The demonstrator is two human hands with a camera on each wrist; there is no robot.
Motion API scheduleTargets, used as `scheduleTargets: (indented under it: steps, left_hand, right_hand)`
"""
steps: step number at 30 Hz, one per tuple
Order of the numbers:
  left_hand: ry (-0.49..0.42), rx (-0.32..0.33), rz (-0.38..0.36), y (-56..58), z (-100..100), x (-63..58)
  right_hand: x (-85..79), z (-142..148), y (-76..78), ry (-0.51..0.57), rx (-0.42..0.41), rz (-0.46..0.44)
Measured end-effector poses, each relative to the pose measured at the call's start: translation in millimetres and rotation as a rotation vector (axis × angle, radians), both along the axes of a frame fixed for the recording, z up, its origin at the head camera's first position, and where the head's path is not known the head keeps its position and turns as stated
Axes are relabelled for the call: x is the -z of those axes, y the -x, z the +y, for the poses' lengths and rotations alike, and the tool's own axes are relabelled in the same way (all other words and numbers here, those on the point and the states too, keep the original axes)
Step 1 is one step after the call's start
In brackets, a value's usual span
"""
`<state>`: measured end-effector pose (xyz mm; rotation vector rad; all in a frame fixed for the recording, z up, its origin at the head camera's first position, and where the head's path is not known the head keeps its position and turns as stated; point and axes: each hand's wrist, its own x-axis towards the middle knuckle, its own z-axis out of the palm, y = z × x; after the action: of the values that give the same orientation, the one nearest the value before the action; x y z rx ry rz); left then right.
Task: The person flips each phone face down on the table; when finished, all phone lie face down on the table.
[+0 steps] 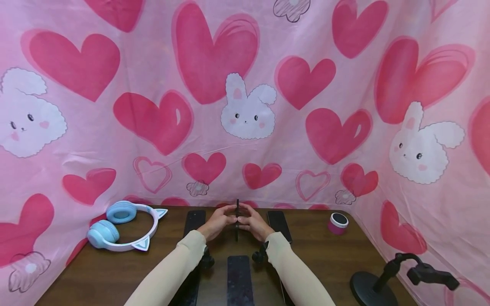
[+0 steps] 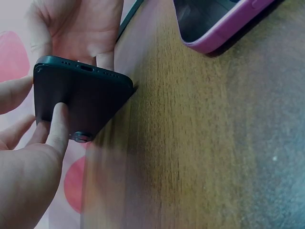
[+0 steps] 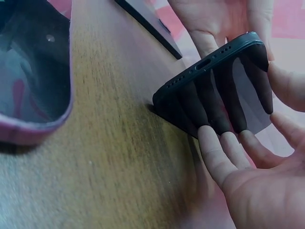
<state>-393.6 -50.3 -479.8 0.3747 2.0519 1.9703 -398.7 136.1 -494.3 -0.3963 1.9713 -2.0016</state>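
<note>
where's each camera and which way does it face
Head: on the head, facing forward and down over the table; left hand, right hand and sleeves show.
Left wrist: on that wrist, facing the back of the phone between the hands; both hands show.
Right wrist: on that wrist, facing its screen; both hands show.
Both wrist views share its port.

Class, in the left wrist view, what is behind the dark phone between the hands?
Part of the right hand shows beyond the dark phone, with pink hanging fabric farther back. The phone covers the fingertips reaching behind it.
</note>
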Motion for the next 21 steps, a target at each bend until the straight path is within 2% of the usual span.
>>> scheduleTargets:
  steps: [5,14,21]
  left_hand:
    - [0.030,-0.014,0.009,-0.4,0.9,1.0]
    - [0.033,0.010,0.004,-1.7,1.5,4.1]
    - [0.029,0.068,-0.003,-1.5,-0.1,6.2]
  right_hand:
    - [-0.2,-0.3,0.0,0.006,-0.001,0.005]
    - [2.6,1.6,3.4,0.023,0.005,0.010]
    - [1.8,4.7,3.2,0.053,0.010,0.012]
